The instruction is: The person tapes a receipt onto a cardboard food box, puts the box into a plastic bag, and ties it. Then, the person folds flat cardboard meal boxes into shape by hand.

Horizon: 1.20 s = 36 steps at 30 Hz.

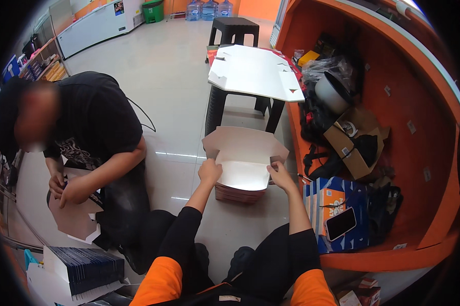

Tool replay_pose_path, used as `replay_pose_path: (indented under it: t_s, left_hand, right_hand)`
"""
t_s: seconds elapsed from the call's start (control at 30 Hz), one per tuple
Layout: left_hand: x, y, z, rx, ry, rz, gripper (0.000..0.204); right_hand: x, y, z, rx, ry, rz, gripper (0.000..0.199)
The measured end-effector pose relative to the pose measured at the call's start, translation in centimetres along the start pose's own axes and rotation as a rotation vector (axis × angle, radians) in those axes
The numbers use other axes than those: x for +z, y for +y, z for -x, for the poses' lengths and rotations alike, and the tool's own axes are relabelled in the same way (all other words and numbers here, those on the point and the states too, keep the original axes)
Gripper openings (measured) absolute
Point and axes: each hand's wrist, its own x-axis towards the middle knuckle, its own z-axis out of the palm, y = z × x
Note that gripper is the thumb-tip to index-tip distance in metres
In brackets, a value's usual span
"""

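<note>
In front of me a cardboard box (243, 174) with a white inside stands with its wide back flap raised. It rests on a stack of nested reddish-brown boxes (239, 194) on the floor. My left hand (209, 172) is closed on the box's left corner, fingers curled in at the side tab. At the opposite corner, my right hand (281, 176) pinches the right side tab between thumb and fingers. Beyond the box, flat white cardboard blanks (255, 71) lie piled on a black stool (216, 109), with red edges showing beneath.
At left a seated co-worker (94, 117) folds a cardboard piece (77, 217). Dark blue folded boxes (94, 268) stand at lower left. An orange shelf (393, 260) at right holds a phone (341, 224) on blue packs, an open carton (350, 153) and a helmet (332, 94). Another stool (234, 25) stands behind.
</note>
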Motion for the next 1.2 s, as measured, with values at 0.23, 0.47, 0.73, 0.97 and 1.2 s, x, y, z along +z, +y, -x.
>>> replay_pose_path:
  t_s: [0.23,0.47,0.73,0.97,1.2]
  left_hand:
    - [-0.9,-1.2,-0.7,-0.005,0.040,0.009,0.028]
    - [-1.6,-2.2,-1.3,-0.023,0.030,0.000,0.030]
    - [-2.0,-2.7,-1.1,-0.018,0.002,0.016,0.035]
    - [-2.0,-3.1,-1.1,-0.006,0.035,-0.005,0.032]
    - [-1.7,-3.2,-1.2,0.020,0.016,-0.036,0.030]
  right_hand:
    - [-0.6,-2.5,1.3,0.168,-0.314,-0.375,0.067]
    - [0.5,-2.3,2.8,-0.008,-0.419,-0.117,0.104]
    - [0.4,-3.4,4.2,-0.125,-0.467,-0.176,0.102]
    - [0.7,-5.2,5.8,-0.037,-0.511,-0.083,0.102]
    - [0.8,-4.1,5.0,-0.308,-0.276,0.357,0.101]
